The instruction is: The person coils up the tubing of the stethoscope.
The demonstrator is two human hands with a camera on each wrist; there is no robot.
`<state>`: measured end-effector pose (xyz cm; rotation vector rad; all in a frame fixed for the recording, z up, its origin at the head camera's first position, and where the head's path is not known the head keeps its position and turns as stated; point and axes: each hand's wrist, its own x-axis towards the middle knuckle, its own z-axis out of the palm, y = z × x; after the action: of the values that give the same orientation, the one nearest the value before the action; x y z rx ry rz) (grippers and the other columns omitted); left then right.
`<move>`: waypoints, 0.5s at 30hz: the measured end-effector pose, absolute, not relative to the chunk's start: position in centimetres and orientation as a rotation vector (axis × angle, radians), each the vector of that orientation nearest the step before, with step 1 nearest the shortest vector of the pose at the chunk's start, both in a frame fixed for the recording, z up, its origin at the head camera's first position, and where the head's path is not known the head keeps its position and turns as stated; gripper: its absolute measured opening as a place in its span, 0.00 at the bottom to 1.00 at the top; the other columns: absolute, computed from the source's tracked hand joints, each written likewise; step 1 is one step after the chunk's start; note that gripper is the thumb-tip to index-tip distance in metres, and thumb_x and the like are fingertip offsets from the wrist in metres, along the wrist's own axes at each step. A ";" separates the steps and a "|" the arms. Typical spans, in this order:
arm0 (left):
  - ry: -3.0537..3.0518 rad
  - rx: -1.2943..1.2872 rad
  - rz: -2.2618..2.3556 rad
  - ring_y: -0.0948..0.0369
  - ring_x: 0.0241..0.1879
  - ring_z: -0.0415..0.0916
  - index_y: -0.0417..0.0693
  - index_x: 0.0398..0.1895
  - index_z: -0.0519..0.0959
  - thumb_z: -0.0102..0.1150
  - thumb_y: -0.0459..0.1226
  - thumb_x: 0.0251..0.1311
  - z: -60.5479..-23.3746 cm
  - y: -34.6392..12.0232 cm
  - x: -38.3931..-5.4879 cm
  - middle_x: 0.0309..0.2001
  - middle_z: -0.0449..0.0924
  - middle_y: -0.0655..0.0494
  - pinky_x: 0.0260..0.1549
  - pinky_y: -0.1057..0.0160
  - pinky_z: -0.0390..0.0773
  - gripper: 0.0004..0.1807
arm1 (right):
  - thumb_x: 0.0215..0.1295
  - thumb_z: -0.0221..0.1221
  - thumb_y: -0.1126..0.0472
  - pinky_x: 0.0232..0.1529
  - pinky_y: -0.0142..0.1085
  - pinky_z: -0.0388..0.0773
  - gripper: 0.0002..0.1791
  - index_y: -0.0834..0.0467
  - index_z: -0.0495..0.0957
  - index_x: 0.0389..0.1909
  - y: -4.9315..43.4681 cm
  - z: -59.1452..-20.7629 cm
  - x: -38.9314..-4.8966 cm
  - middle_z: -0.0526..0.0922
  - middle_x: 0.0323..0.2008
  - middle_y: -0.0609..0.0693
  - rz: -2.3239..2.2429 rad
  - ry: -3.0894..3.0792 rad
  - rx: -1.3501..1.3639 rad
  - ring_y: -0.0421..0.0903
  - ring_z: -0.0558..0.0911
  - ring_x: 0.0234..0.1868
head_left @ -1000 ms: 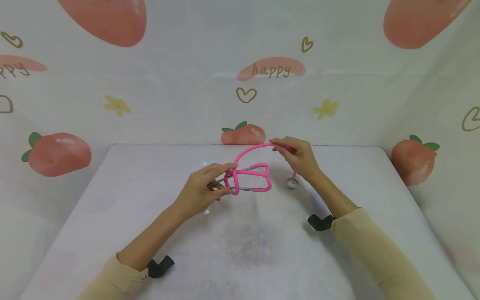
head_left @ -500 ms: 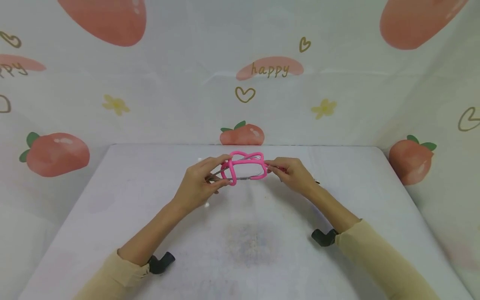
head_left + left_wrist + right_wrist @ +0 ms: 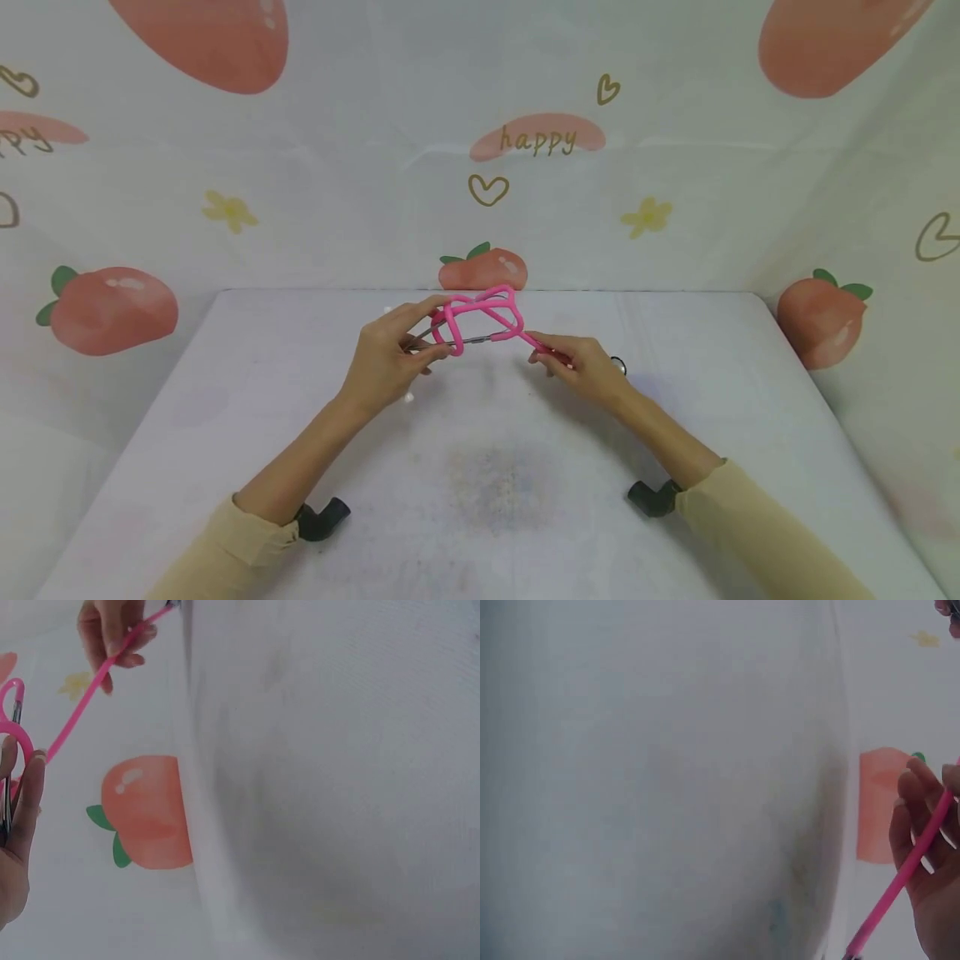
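Note:
A pink stethoscope (image 3: pixel 453 327) is held up over the table, its tubing wound in loops around the metal ear tubes (image 3: pixel 476 340). My left hand (image 3: pixel 378 358) grips the bundle at its left end, thumb below and fingers above. From the right side of the loops, a straight length of tubing (image 3: pixel 79 711) runs to my right hand (image 3: pixel 588 367), which pinches it between thumb and fingers. In the right wrist view, the tubing (image 3: pixel 900 874) crosses that palm. The round chest piece (image 3: pixel 618 365) shows just behind the right wrist, partly hidden.
A white table (image 3: pixel 495 550) lies under both hands. Behind it hangs a white backdrop (image 3: pixel 360 208) printed with peaches, hearts and flowers. Black curved pieces (image 3: pixel 324 519) jut out by both sleeve cuffs.
My right hand has come down from above the bundle, and the arched tubing is now drawn straight at lower right. My left hand has shifted slightly up and left with the loops.

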<state>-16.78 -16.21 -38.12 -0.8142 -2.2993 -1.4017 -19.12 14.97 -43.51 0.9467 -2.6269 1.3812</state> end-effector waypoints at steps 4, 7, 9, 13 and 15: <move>-2.289 -0.780 -1.417 0.60 0.28 0.85 0.48 0.66 0.75 0.76 0.28 0.44 -37.9 -16.3 -16.9 0.48 0.81 0.48 0.23 0.67 0.82 0.40 | 0.64 0.62 0.73 0.27 0.29 0.77 0.23 0.61 0.78 0.61 15.3 -43.9 -18.6 0.88 0.39 0.54 1.380 -2.654 0.955 0.47 0.82 0.27; -2.304 -0.788 -1.399 0.61 0.29 0.86 0.50 0.66 0.75 0.76 0.29 0.46 -38.0 -16.3 -17.0 0.48 0.81 0.48 0.24 0.68 0.83 0.39 | 0.62 0.63 0.74 0.26 0.29 0.75 0.23 0.62 0.79 0.60 15.3 -43.9 -18.2 0.88 0.38 0.53 1.277 -2.643 1.060 0.44 0.79 0.27; -2.315 -0.795 -1.376 0.61 0.30 0.85 0.51 0.67 0.74 0.76 0.29 0.46 -38.2 -16.1 -17.1 0.48 0.81 0.49 0.25 0.68 0.83 0.40 | 0.61 0.64 0.75 0.27 0.29 0.75 0.24 0.63 0.79 0.59 15.1 -43.8 -17.9 0.87 0.35 0.52 1.172 -2.605 1.149 0.41 0.77 0.27; -2.345 -0.769 -1.318 0.64 0.30 0.84 0.57 0.67 0.74 0.77 0.31 0.46 -38.5 -15.8 -17.2 0.48 0.81 0.53 0.25 0.69 0.83 0.41 | 0.58 0.65 0.76 0.31 0.29 0.77 0.25 0.63 0.80 0.59 14.8 -43.5 -17.4 0.85 0.34 0.51 1.008 -2.526 1.259 0.39 0.78 0.31; -2.372 -0.744 -1.276 0.65 0.30 0.84 0.58 0.67 0.74 0.77 0.32 0.46 -38.6 -15.7 -17.2 0.47 0.81 0.55 0.26 0.69 0.82 0.41 | 0.57 0.66 0.76 0.33 0.29 0.78 0.26 0.62 0.79 0.59 14.6 -43.3 -16.9 0.84 0.36 0.50 0.972 -2.501 1.291 0.39 0.79 0.33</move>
<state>-17.22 -15.74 -38.63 -0.7443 -2.3717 -1.2759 -16.95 14.64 -43.27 1.2915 -2.5012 0.9721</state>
